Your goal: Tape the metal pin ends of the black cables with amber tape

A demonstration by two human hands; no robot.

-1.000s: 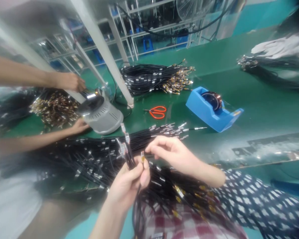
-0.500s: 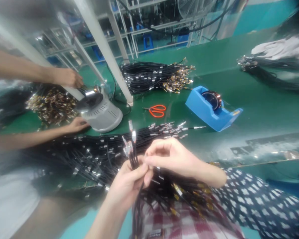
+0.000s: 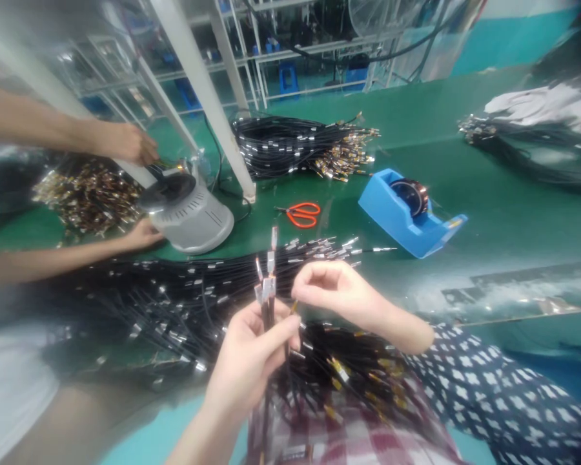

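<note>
My left hand (image 3: 252,352) is closed around several thin black cables (image 3: 267,313), whose silver-tagged ends point up above the fingers. Between its thumb and forefinger sticks out one cable end (image 3: 294,306) with a yellowish tip. My right hand (image 3: 343,289) is closed in a pinch at the top of that same tip. Over my lap lies a bundle of black cables (image 3: 353,361) with gold and silver ends. Just beyond my hands, a pile of black cables with silver ends (image 3: 314,248) spreads over the green table.
Orange-handled scissors (image 3: 304,214) and a blue tape dispenser (image 3: 407,219) lie ahead. Another cable bundle (image 3: 295,148) is behind them, beside a white post (image 3: 208,97). At left, a co-worker's hands (image 3: 126,142) are at a grey round device (image 3: 193,219).
My right hand has drawn slightly up and away from my left, exposing the yellowish tip between them. The cables in my left hand stand more upright. The co-worker's upper hand has shifted slightly.
</note>
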